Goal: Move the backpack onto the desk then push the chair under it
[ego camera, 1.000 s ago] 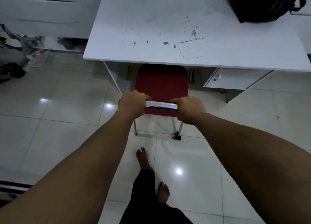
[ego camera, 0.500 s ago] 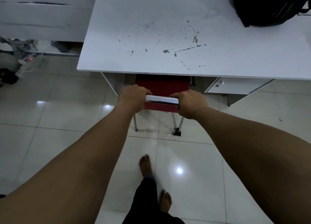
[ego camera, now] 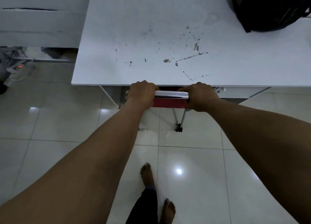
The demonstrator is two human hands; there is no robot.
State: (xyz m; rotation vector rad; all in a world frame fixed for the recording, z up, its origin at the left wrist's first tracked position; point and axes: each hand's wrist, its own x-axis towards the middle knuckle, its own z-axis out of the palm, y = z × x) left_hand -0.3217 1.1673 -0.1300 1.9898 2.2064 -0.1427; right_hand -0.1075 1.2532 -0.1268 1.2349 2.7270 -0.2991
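A white desk [ego camera: 151, 30] stood on a glossy tiled floor [ego camera: 50, 122], its top flecked with dark spots and thin scratch-like lines. A black backpack [ego camera: 267, 8] lay on its far right corner. The chair [ego camera: 170, 102] rested on the floor, its seat mostly under the desk edge. At far left, what looked like cables [ego camera: 15, 67] lay on the tiles.

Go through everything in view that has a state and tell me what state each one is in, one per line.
backpack: lying on the desk's far right corner.
desk: top stained and scratched.
chair: seat mostly under the desk, backrest at its front edge.
left hand: closed on the chair's top rail.
right hand: closed on the same rail.
power strip: on the floor, red light on.
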